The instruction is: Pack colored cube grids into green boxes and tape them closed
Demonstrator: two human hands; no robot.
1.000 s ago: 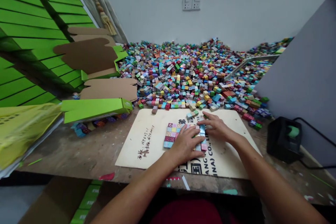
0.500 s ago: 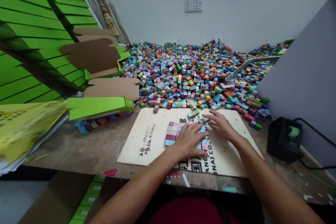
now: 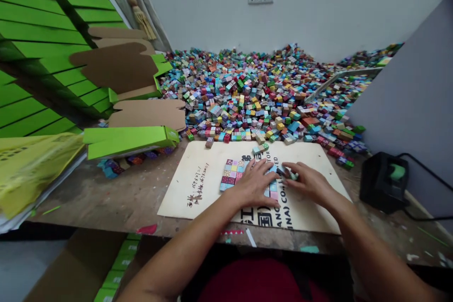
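My left hand [image 3: 253, 181] lies with its fingers spread over a flat, neat group of small patterned blocks [image 3: 229, 174] in red, pink, yellow and blue. It hides the middle of the group. At the group's right edge, my right hand [image 3: 306, 181] pinches a small dark-and-pale block [image 3: 283, 173] between thumb and fingers; part of that block is covered. Beneath everything is a cream cardboard sheet [image 3: 208, 155] with black print and handwriting. A short pale green and blue piece [image 3: 260, 148] rests near the sheet's top edge.
A large heap of small coloured blocks [image 3: 240, 89] fills the back of the table. Green boxes [image 3: 130, 139] and brown card flaps [image 3: 148, 113] stand left, beside yellow bags [image 3: 38, 165]. A black tape dispenser [image 3: 382, 186] with a cable sits right.
My right hand has moved down and closed on the dark block, bringing it to the group's right side. My left hand stays spread over the group. The view has tilted slightly downward.
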